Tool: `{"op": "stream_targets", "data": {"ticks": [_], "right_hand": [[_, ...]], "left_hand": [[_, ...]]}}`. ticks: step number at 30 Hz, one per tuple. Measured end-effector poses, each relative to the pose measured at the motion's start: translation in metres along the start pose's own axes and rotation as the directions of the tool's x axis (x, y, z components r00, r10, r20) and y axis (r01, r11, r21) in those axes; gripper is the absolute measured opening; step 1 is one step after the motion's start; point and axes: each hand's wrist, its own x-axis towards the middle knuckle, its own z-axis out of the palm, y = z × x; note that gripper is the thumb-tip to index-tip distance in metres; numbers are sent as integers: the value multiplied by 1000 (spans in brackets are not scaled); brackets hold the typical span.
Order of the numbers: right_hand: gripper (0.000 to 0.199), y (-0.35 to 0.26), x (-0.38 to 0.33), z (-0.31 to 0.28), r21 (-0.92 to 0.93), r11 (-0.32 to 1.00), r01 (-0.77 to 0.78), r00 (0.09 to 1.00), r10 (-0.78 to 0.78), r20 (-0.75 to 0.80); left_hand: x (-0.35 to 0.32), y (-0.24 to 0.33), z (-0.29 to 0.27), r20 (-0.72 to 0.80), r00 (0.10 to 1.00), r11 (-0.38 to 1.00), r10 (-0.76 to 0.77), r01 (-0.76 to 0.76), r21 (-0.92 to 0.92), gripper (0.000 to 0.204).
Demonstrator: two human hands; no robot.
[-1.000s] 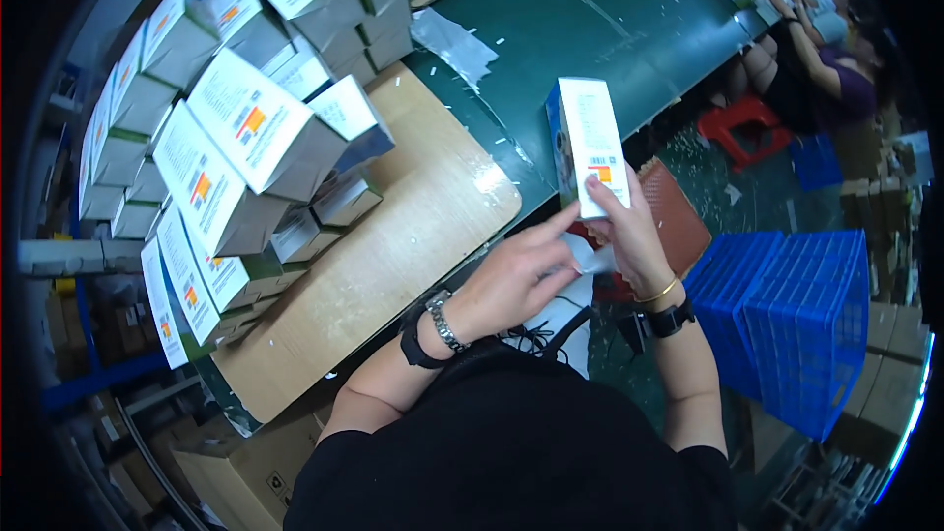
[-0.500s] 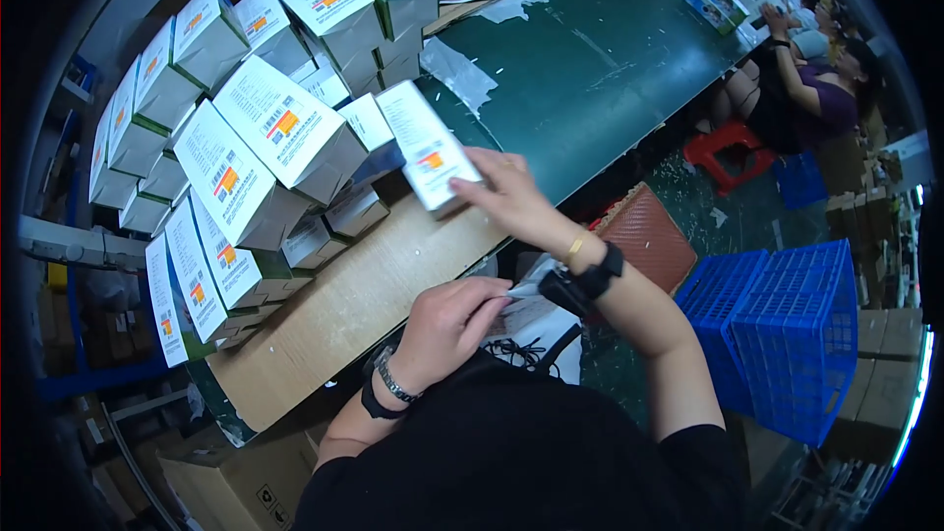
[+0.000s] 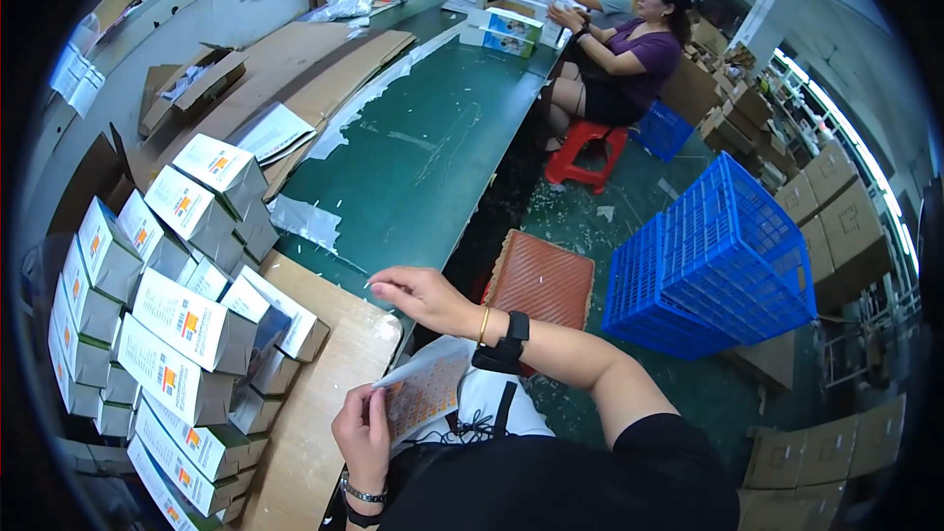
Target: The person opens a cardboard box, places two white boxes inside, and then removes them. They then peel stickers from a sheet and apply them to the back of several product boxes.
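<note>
A sheet of small orange stickers [image 3: 425, 395] on pale backing is pinched between the thumb and fingers of my left hand [image 3: 364, 438], low in front of my body. My right hand [image 3: 421, 297] hovers over the near corner of the wooden board, its fingers loosely apart and no box in them. To the left rises a stack of white cartons [image 3: 185, 320] with green edges, many bearing an orange label. At the stack's right side a white box [image 3: 285, 315] leans on its neighbours, nearest to my right hand.
The wooden board [image 3: 324, 320] lies on a green worktable [image 3: 413, 157] with torn plastic film. Flattened cardboard [image 3: 295, 69] runs along the far left. Right of me are a brown padded seat [image 3: 543, 280] and blue crates [image 3: 723, 265]. Beyond, a person [image 3: 639, 49] sits on a red stool [image 3: 590, 149].
The white box has left my right hand and leans in the stack. That hand is now empty. My left hand's sticker sheet shows its face, and the view has swung up and right.
</note>
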Motion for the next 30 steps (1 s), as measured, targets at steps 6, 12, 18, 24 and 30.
{"op": "stream_targets", "data": {"ticks": [6,12,18,24,30], "right_hand": [[33,40,5,-12,74,980,-185,951,198,-239],[18,49,14,22,-225,945,-239,874,108,-474],[19,47,16,30,-419,902,-101,831,-155,-534],[19,51,14,28,-435,895,-97,828,-170,-535],[18,50,14,28,-440,895,-71,825,-195,-530]], "left_hand": [[1,-41,6,-124,991,999,-46,42,-31,11],[-6,-44,2,-115,976,971,-185,163,-175,13],[-3,-53,12,-225,964,987,-140,116,-114,13],[-2,-52,17,-266,953,987,-148,125,-101,13],[-2,-52,17,-275,949,986,-157,133,-106,12]]}}
